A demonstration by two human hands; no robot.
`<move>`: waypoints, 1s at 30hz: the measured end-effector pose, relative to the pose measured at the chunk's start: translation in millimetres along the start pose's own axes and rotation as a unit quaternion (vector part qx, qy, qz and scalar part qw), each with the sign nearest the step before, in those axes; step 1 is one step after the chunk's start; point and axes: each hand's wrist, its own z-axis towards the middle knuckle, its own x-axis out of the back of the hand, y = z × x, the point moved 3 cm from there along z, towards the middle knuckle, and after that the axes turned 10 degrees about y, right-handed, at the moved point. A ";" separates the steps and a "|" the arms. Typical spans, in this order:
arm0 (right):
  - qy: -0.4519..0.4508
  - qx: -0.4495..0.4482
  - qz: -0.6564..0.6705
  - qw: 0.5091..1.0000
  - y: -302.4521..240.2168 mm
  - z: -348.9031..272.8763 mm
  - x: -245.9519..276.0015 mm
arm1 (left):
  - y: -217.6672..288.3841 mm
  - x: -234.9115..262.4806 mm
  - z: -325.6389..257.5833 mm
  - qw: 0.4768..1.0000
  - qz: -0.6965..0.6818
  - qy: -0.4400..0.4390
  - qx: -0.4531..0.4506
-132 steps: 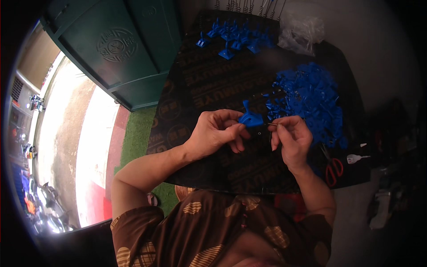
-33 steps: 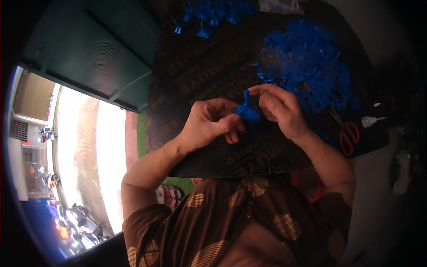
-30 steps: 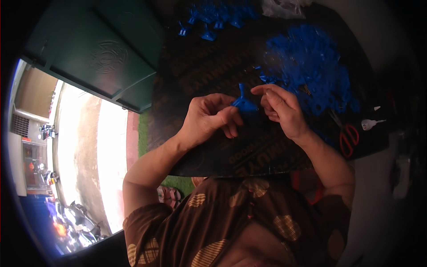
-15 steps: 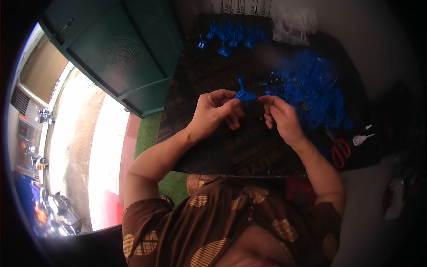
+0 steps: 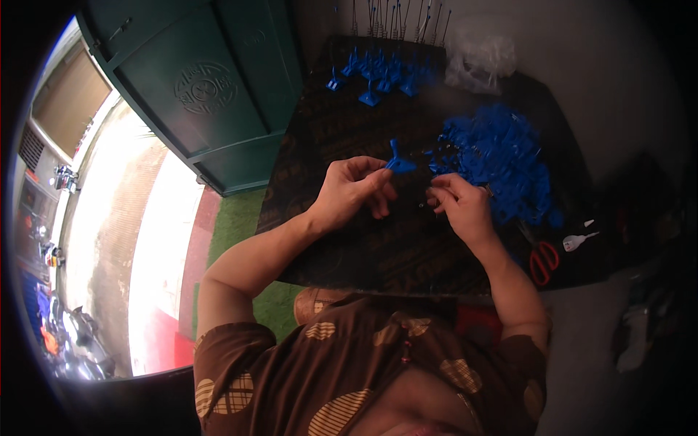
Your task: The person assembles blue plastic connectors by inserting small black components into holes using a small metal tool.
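Observation:
Between the thumb and fingers of my left hand (image 5: 354,190) is a blue plastic piece (image 5: 400,166) with a flat, pointed base and a short upright stem. My right hand (image 5: 459,203) is a little apart from it, to the right and slightly nearer to me. Its thumb and fingertips are drawn together in a pinch; whatever may be between them is too small to tell. A tiny shiny bit (image 5: 421,206) lies on the dark table just left of these fingertips. Behind my right hand spreads a heap of loose blue plastic parts (image 5: 502,156).
At the table's (image 5: 349,254) far side stand several blue pieces (image 5: 385,69) with thin spring-like wires (image 5: 396,25) rising from them. A clear plastic bag (image 5: 480,62) sits beside them. Red-handled scissors (image 5: 544,263) and a small white nozzled bottle (image 5: 574,241) lie right. A green metal door (image 5: 203,94) stands left.
My right hand has drawn away from the blue piece, toward me and down. My left hand keeps its hold on the piece. The whole view has shifted slightly.

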 end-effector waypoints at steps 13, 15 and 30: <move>-0.029 -0.030 0.069 0.997 0.3 2.0 5.2 | -7.6 -1.1 0.6 0.998 0.050 0.033 0.009; -0.047 -0.092 0.152 0.983 3.0 1.3 4.0 | -8.8 -2.2 0.8 0.997 0.058 0.040 0.016; -0.028 -0.050 0.227 0.972 -12.3 -10.4 6.0 | -14.9 -23.7 -1.6 0.993 0.086 0.084 0.019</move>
